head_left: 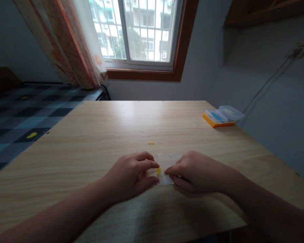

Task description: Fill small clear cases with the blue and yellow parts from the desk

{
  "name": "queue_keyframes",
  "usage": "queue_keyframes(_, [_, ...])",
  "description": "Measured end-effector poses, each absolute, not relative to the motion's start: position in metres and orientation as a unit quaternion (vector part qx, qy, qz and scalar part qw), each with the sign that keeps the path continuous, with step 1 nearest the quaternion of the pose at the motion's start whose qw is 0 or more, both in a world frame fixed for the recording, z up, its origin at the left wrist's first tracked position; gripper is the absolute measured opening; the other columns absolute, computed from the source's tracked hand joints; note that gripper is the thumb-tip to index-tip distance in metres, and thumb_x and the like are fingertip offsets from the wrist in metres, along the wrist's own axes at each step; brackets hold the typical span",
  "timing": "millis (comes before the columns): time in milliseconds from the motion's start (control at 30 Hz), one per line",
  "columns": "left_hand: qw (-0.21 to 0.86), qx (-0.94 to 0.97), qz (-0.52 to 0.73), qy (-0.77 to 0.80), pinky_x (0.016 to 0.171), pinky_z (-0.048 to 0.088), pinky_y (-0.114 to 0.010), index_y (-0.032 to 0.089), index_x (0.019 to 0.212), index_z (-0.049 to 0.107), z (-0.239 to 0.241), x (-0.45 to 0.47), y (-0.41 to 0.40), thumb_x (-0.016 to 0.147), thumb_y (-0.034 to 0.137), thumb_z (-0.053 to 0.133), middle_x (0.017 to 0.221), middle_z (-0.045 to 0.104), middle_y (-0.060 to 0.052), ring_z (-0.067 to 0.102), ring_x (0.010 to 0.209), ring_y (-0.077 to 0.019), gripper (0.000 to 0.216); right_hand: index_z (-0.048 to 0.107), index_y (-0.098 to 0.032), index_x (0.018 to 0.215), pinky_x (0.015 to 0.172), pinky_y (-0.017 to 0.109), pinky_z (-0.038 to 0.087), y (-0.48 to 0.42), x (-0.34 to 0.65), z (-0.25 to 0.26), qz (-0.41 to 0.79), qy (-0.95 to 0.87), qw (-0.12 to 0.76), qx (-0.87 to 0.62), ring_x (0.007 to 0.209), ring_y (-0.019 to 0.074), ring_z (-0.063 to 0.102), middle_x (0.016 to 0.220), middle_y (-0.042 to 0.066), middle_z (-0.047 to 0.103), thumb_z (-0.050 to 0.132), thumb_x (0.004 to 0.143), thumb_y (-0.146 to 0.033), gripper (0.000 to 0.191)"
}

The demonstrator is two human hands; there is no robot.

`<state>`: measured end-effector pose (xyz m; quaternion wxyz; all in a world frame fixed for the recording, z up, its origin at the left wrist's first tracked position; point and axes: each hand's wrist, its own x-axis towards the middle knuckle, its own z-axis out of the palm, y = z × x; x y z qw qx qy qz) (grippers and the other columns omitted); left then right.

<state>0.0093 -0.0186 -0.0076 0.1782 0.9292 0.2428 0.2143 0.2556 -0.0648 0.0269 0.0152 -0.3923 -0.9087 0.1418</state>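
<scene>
A clear, flat sheet or plate (164,181) lies on the wooden table between my two hands. My left hand (134,172) is at its left edge, thumb and forefinger apart, the fingertip touching a yellow piece (158,170). From the right, my right hand (195,173) reaches over the sheet with its fingers curled. Its forefinger and thumb close around a tiny yellow piece (166,176), whose exact kind is too small to tell. Part of the sheet is hidden under the right hand. Farther back, three tiny yellow pieces (151,143) sit in a row.
An orange case with a clear lid (219,118), its lid raised, stands at the table's back right near the wall. The table (103,131) has a checked bed (12,114) to its left. A cable (266,82) hangs along the right wall.
</scene>
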Motion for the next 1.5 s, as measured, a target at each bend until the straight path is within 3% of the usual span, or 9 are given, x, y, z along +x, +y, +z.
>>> queue_keyframes(133, [0.180, 0.928, 0.207, 0.253, 0.077, 0.056, -0.033, 0.023, 0.107, 0.075, -0.008, 0.011, -0.019, 0.089, 0.036, 0.070, 0.112, 0.074, -0.005, 0.072, 0.094, -0.0224, 0.023, 0.070, -0.016, 0.078, 0.061, 0.023, 0.033, -0.064, 0.255, 0.023, 0.145, -0.903, 0.011, -0.404, 0.063, 0.0116, 0.058, 0.072, 0.004, 0.070, 0.054, 0.089, -0.018, 0.019])
queue_keyframes(367, [0.183, 0.926, 0.205, 0.258, 0.085, 0.056, -0.038, 0.023, 0.108, 0.075, -0.010, 0.011, -0.018, 0.088, 0.038, 0.071, 0.117, 0.074, -0.006, 0.071, 0.102, -0.0253, 0.026, 0.072, -0.018, 0.084, 0.065, 0.023, 0.037, -0.062, 0.253, 0.018, 0.153, -0.892, 0.028, -0.424, 0.070, 0.0129, 0.064, 0.080, 0.004, 0.073, 0.051, 0.091, -0.018, 0.021])
queue_keyframes(1100, [0.184, 0.924, 0.201, 0.267, 0.088, 0.056, -0.040, 0.022, 0.105, 0.074, -0.011, 0.012, -0.018, 0.085, 0.037, 0.076, 0.115, 0.075, -0.005, 0.070, 0.103, -0.0267, 0.025, 0.064, -0.016, 0.073, 0.060, 0.022, 0.030, -0.065, 0.251, 0.017, 0.151, -0.902, 0.047, -0.401, 0.059, 0.0089, 0.054, 0.068, 0.001, 0.067, 0.054, 0.088, -0.017, 0.019])
queue_keyframes(1500, [0.193, 0.924, 0.203, 0.260, 0.088, 0.055, -0.038, 0.023, 0.106, 0.074, -0.011, 0.012, -0.018, 0.086, 0.038, 0.074, 0.116, 0.075, -0.005, 0.070, 0.104, -0.0264, 0.025, 0.070, -0.017, 0.083, 0.059, 0.023, 0.030, -0.066, 0.248, 0.012, 0.152, -0.901, 0.067, -0.402, 0.059, 0.0101, 0.057, 0.071, 0.001, 0.069, 0.053, 0.090, -0.017, 0.019])
